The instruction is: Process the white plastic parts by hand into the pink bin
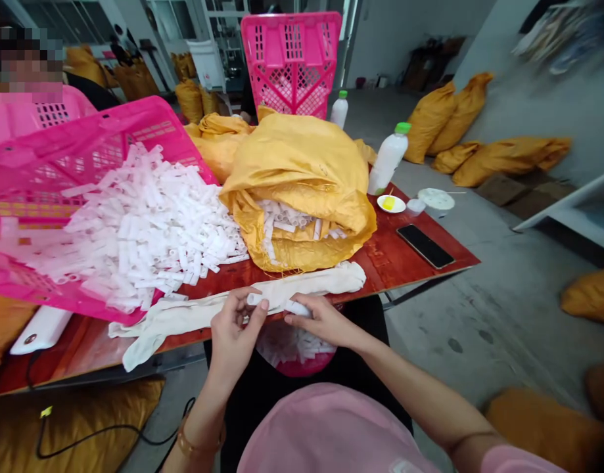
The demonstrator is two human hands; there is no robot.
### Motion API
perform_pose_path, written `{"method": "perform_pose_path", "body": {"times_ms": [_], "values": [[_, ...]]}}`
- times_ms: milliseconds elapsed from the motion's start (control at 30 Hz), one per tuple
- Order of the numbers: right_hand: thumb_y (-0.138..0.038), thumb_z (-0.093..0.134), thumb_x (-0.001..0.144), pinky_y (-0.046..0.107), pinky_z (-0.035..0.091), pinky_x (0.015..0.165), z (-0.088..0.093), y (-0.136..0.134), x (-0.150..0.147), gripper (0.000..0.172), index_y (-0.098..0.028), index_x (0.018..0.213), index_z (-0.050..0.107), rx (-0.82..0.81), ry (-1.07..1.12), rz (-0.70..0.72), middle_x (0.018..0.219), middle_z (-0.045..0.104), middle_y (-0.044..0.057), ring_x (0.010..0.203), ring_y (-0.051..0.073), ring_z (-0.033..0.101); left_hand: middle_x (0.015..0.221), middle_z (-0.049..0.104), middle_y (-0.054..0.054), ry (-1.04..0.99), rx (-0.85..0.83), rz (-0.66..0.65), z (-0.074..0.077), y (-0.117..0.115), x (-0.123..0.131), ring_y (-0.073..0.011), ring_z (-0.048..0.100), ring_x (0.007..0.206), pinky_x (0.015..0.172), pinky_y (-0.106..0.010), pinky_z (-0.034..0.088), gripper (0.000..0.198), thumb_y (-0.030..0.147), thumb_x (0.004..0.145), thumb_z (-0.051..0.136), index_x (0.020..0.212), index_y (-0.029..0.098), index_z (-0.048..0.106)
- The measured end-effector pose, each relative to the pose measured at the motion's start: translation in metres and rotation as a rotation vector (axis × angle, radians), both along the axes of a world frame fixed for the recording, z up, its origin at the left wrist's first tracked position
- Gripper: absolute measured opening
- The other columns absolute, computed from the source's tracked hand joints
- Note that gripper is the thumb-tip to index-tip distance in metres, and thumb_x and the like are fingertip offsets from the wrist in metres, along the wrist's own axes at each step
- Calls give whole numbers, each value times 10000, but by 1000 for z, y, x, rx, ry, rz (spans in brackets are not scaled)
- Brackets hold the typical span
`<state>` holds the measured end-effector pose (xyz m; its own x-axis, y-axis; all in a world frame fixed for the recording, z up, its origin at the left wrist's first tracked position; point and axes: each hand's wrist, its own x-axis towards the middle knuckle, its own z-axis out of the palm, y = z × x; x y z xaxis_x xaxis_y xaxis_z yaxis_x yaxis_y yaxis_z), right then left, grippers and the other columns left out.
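Observation:
My left hand (235,328) pinches a small white plastic tube piece (256,299) between thumb and fingers at the table's front edge. Close beside it, my right hand (317,320) grips another white tube piece (296,307). Both hands hover over a cream cloth (193,316) lying along the red table (405,253). Below them, on my lap, a pink bowl (302,364) holds several white pieces. A pile of white tube pieces (148,223) spills from a tilted pink crate (45,171) to the left.
An open yellow sack (302,184) with more pieces sits mid-table. Two white bottles (389,157), a small dish (391,204), a lid (436,198) and a black phone (424,246) lie at the right. Another pink crate (292,59) stands behind. Yellow sacks (503,157) litter the floor. A person sits far left.

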<state>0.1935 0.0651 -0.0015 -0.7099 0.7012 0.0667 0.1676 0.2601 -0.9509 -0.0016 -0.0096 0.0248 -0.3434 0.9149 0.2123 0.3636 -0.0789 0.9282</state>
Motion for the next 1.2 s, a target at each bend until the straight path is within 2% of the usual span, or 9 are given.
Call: {"method": "perform_pose_path", "body": {"times_ms": [333,500,600,733,833,933,1000,1133,1200], "values": [[-416,560,1004,270,464,764,0,-10,4,257,-174,1008,646,63,-2,10,875,661,19,834,186,588,997,765,-49,460,188,-17,-1,-22,10,-154,711,832,784,-233,545,199,276,939,659,1115,189,692],[-275,488,1039,327,470,856,-8,-16,3,168,-170,1106,602,365,-126,-53,1027,656,93,949,223,608,831,757,-23,307,-38,-133,-1,-22,10,-143,678,670,661,-229,531,262,364,965,612,1127,184,711],[-238,469,1037,364,466,912,-10,-19,1,173,-160,1145,579,493,-173,-42,1081,637,129,1017,246,596,831,753,-30,197,-146,-263,-4,-17,11,-166,700,740,708,-249,546,321,409,984,567,1157,183,715],[-274,496,1041,318,471,904,-5,-19,2,166,-174,1144,578,312,-103,48,1097,660,93,1010,211,613,1100,746,-73,220,-122,-225,-7,-16,8,-200,699,1005,886,-296,532,363,391,999,539,1284,206,668],[-341,519,1037,296,465,847,1,-19,4,190,-184,1096,609,200,-79,85,999,673,53,919,195,618,947,733,-43,215,-61,-139,-7,-18,1,-173,679,858,788,-268,522,294,373,958,617,1187,199,681],[-374,520,1031,304,450,846,5,-19,4,224,-190,1103,625,137,-47,75,1005,673,57,922,201,605,840,699,-30,234,-48,-250,-3,-17,0,-153,635,756,708,-251,492,181,342,966,607,970,189,703],[-398,549,1012,303,447,839,5,-19,4,236,-189,1080,635,51,11,81,993,658,54,904,194,585,766,665,-23,229,-62,-329,1,-17,2,-144,602,698,669,-248,469,240,329,995,555,861,184,692],[-477,614,955,231,382,580,1,-21,7,311,-176,1032,617,-409,171,286,733,496,-35,581,102,403,705,628,-16,156,-22,-402,6,-16,8,-137,573,651,637,-246,444,279,312,1001,547,782,180,659],[-507,618,945,220,340,537,-1,-23,8,344,-168,1003,608,-489,190,303,690,444,-56,542,86,341,709,623,-14,151,-27,-442,4,-16,8,-134,573,654,642,-244,439,276,300,1003,546,777,178,650]]}}
